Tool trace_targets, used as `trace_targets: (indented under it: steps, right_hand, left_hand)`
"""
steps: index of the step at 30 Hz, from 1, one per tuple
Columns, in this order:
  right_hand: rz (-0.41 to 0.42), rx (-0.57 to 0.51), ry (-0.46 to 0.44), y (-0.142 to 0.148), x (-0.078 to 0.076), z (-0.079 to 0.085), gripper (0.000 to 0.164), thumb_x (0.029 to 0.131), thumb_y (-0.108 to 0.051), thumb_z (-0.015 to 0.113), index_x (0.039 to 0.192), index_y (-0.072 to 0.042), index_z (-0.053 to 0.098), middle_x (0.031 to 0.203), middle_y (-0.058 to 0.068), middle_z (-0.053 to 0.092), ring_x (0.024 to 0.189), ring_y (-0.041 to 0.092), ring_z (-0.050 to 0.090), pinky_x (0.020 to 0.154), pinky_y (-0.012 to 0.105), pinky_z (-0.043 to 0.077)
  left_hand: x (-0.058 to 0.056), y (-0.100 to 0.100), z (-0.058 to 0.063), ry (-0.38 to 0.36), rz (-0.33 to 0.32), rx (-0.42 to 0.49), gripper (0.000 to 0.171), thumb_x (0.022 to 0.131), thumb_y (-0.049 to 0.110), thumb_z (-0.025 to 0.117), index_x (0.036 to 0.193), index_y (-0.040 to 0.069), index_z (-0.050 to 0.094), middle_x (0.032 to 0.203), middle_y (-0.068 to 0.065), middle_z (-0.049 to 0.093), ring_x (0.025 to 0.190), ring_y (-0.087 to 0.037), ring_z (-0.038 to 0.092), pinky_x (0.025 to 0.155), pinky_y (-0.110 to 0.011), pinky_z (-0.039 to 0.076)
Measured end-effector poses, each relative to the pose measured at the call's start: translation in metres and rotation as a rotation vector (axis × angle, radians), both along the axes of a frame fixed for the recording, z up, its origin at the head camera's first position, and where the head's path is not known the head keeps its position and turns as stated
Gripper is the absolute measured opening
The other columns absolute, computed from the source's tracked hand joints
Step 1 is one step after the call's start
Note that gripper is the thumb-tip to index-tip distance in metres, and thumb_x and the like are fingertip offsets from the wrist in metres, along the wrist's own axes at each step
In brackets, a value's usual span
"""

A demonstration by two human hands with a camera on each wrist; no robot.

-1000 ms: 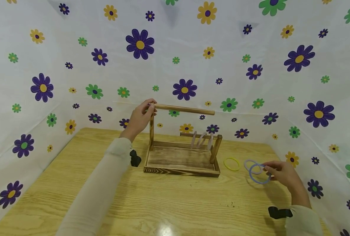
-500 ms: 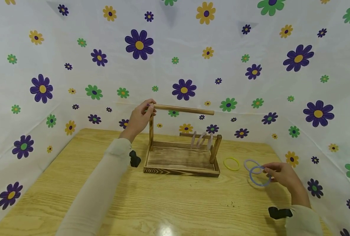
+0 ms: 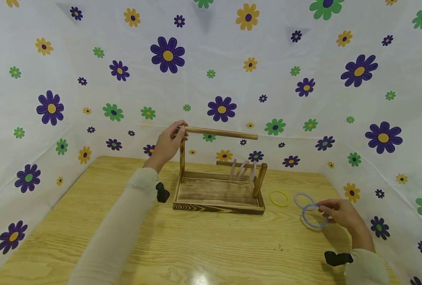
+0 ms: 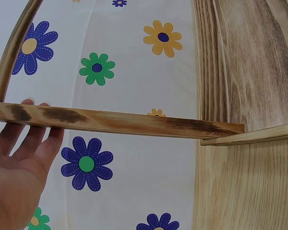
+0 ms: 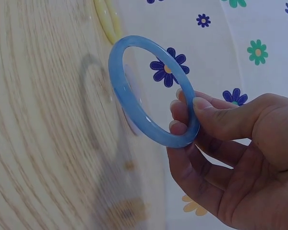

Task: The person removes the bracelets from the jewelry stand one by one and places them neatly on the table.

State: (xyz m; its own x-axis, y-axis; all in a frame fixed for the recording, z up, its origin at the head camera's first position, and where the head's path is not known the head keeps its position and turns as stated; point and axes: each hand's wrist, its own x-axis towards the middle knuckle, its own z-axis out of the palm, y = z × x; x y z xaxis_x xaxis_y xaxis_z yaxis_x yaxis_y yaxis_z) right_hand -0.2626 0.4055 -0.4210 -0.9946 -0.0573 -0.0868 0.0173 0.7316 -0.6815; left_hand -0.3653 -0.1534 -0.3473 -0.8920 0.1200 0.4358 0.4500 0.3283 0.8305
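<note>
My right hand (image 3: 344, 215) pinches a blue bangle (image 5: 129, 103) between thumb and fingers, tilted above the table at the right. My left hand (image 3: 169, 140) grips the top of the tall post (image 4: 120, 122) of a wooden bangle stand (image 3: 218, 208). From that post an upper bar (image 3: 225, 133) runs to the right with nothing hung on it. Several pale bangles (image 3: 242, 169) hang on the lower bar (image 3: 225, 162), near the short right post (image 3: 260, 180). Behind the held bangle a lavender bangle (image 3: 296, 200) lies on the table.
A yellow bangle (image 3: 271, 198) lies between the stand and the lavender one. The wooden table (image 3: 196, 245) ends at a white cloth backdrop (image 3: 196, 87) with printed flowers, which also encloses both sides.
My right hand has lowered slightly toward me with the blue bangle, which moved a little down and right. The left hand stays on the post.
</note>
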Motion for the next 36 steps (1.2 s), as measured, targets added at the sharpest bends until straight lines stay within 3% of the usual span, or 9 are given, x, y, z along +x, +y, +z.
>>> trace_targets:
  steps: [5, 14, 36]
  right_hand:
    - [-0.003, 0.0, -0.005, 0.002, -0.001, -0.004, 0.032, 0.106, -0.005, 0.054, 0.126, 0.02, 0.06, 0.097, 0.014, 0.074, 0.079, 0.009, 0.063, 0.068, 0.028, 0.061]
    - [-0.005, 0.003, -0.018, 0.007, -0.005, -0.012, 0.033, 0.107, -0.006, 0.053, 0.126, 0.02, 0.059, 0.098, 0.016, 0.074, 0.079, 0.009, 0.063, 0.068, 0.026, 0.06]
    - [0.002, 0.003, -0.034, 0.01, -0.002, -0.015, 0.033, 0.107, -0.006, 0.051, 0.126, 0.02, 0.059, 0.101, 0.018, 0.076, 0.079, 0.006, 0.063, 0.068, 0.025, 0.059]
  left_hand:
    - [0.0, 0.0, 0.0, -0.004, 0.0, -0.006, 0.041, 0.112, 0.037, 0.041, 0.142, 0.012, 0.053, 0.119, -0.017, 0.066, 0.114, -0.031, 0.068, 0.102, -0.046, 0.056]
    - [0.0, 0.0, -0.001, -0.01, 0.001, 0.005, 0.035, 0.112, 0.038, 0.042, 0.139, 0.02, 0.055, 0.119, -0.016, 0.066, 0.115, -0.032, 0.068, 0.102, -0.047, 0.055]
    - [0.001, 0.0, 0.0, -0.009, 0.005, 0.008, 0.036, 0.112, 0.037, 0.041, 0.139, 0.018, 0.056, 0.119, -0.017, 0.067, 0.113, -0.029, 0.069, 0.101, -0.046, 0.056]
